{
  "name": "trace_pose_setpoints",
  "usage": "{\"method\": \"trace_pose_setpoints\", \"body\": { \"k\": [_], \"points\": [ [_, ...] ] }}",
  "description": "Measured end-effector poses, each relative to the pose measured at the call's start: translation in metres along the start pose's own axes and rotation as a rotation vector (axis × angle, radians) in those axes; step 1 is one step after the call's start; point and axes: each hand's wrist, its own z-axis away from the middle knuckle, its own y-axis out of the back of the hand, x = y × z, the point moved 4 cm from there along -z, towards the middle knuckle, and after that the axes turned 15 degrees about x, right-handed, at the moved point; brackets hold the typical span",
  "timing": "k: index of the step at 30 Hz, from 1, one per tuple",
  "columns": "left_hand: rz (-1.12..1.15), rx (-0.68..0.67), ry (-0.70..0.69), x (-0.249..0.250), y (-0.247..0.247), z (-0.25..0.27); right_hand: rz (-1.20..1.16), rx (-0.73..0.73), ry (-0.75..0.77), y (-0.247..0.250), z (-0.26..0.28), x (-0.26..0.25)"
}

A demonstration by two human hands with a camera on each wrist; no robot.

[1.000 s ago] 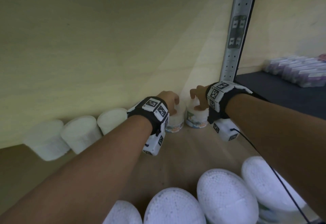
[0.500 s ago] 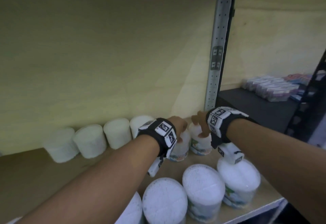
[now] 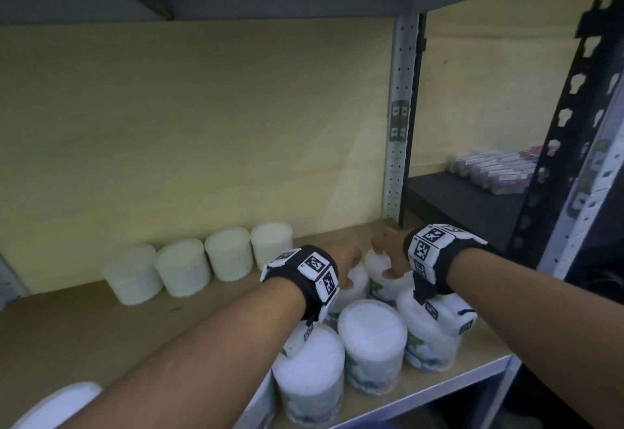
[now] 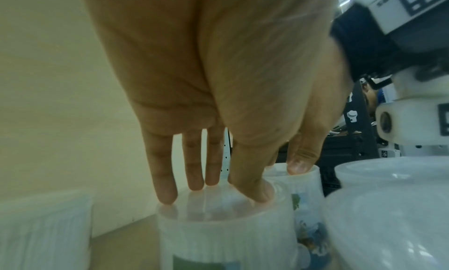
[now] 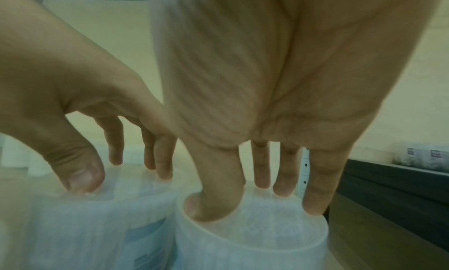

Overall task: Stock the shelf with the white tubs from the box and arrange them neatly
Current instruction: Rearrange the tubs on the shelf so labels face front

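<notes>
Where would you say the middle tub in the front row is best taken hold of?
Probably from above, fingers and thumb spread around the lid rim of the middle front tub. It stands upright with neighbouring tubs close on both sides, so its wall is hard to reach.

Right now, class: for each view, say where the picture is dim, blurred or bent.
Head view: dim, shelf rail curves at the edge; back row of tubs soft. Left wrist view: palm fills the frame, left hand sharper than the blurred tub. Right wrist view: right hand streaked, greenish cast.
</notes>
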Motion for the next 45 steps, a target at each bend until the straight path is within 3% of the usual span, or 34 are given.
{"method": "trace_pose_setpoints", "body": {
  "k": [17,22,30,38,45],
  "points": [
    [0.036,0.019,0.024,-0.007,0.007,0.003,-0.086,0.012,0.014,0.001,0.001,0.003],
    [0.016,0.012,0.144,-0.053,0.033,0.011,-0.197,0.082,0.030,0.025,-0.020,-0.015],
    [0.061,0.103,0.390,-0.162,0.041,0.044,-0.281,0.215,0.146,0.049,-0.066,-0.084],
    [0.075,0.149,0.470,-0.232,0.020,0.053,-0.268,0.208,0.214,0.055,-0.119,-0.143],
    [0.101,0.176,0.466,-0.253,0.008,0.035,-0.191,0.155,0.220,0.037,-0.150,-0.169]
  ]
}}
